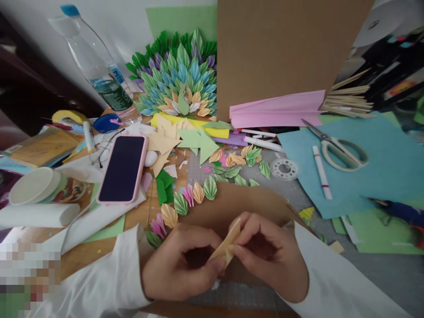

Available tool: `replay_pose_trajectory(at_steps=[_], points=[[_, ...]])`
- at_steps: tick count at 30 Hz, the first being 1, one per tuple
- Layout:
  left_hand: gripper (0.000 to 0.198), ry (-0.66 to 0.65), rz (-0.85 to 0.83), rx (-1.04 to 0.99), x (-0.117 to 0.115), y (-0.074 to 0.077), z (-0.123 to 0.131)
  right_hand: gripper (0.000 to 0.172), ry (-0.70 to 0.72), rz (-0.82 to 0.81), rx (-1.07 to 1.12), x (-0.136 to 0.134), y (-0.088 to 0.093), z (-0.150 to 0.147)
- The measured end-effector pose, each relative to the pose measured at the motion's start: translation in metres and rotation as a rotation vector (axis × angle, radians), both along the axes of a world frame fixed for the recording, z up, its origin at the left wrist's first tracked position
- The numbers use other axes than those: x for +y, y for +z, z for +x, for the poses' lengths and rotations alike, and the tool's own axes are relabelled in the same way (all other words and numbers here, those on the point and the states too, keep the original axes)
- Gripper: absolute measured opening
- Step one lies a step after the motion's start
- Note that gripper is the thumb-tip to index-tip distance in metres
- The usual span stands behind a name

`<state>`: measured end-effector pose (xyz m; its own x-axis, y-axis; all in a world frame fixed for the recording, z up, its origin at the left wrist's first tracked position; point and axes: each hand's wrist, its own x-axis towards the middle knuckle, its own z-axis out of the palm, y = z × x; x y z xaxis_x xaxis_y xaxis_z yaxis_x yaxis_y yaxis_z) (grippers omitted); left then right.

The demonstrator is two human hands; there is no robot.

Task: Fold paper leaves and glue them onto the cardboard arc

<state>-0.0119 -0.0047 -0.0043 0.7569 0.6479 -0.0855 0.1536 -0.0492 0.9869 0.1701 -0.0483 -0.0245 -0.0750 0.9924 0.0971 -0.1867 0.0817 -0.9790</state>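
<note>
A small strip of folded tan paper (228, 243) is pinched between both hands, low in the middle of the view. My left hand (182, 263) grips its lower end between thumb and fingers. My right hand (270, 254) pinches the upper end and side. Under and behind the hands lies a curved piece of brown cardboard (232, 198). Along its left edge run pleated paper leaves in green, tan and pink, among them a green leaf (210, 188) and a tan leaf (170, 215). My hands cover part of the cardboard.
Scissors (342, 148) and a marker (322, 172) lie on blue paper (374, 159) at right, near a blue-handled tool (402, 212). A phone (122, 170), paper cup (35, 185) and bottles (114, 92) stand left. Behind are a paper peacock (183, 101), tan paper pieces (162, 143) and a cardboard panel (281, 53).
</note>
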Motion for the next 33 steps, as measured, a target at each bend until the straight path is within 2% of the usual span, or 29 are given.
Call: replay_pose_trajectory(at_steps=[2,5,10,17,25,30,33], points=[[0.019,0.017,0.011,0.006,-0.001,-0.003,0.0,0.013,-0.005,0.02,-0.064,0.0,0.002,0.0],[0.022,0.047,-0.055,0.045,-0.001,-0.005,0.0,0.01,-0.008,0.045,-0.123,0.001,0.005,0.0],[0.028,0.024,-0.148,0.042,0.0,0.001,0.0,0.008,0.043,0.018,-0.104,0.0,0.006,0.001],[0.042,-0.062,0.016,0.078,0.001,0.004,-0.001,0.014,0.026,0.023,-0.082,-0.005,0.003,0.0],[0.041,-0.04,0.099,0.075,0.0,0.001,0.0,0.017,-0.014,0.031,-0.06,-0.006,0.001,-0.004],[0.037,-0.023,0.164,0.03,0.0,-0.001,0.0,0.025,-0.048,-0.058,0.045,-0.01,0.001,-0.007],[0.037,-0.033,0.186,0.024,0.0,0.001,0.0,0.022,-0.071,-0.104,0.155,-0.012,-0.003,-0.012]])
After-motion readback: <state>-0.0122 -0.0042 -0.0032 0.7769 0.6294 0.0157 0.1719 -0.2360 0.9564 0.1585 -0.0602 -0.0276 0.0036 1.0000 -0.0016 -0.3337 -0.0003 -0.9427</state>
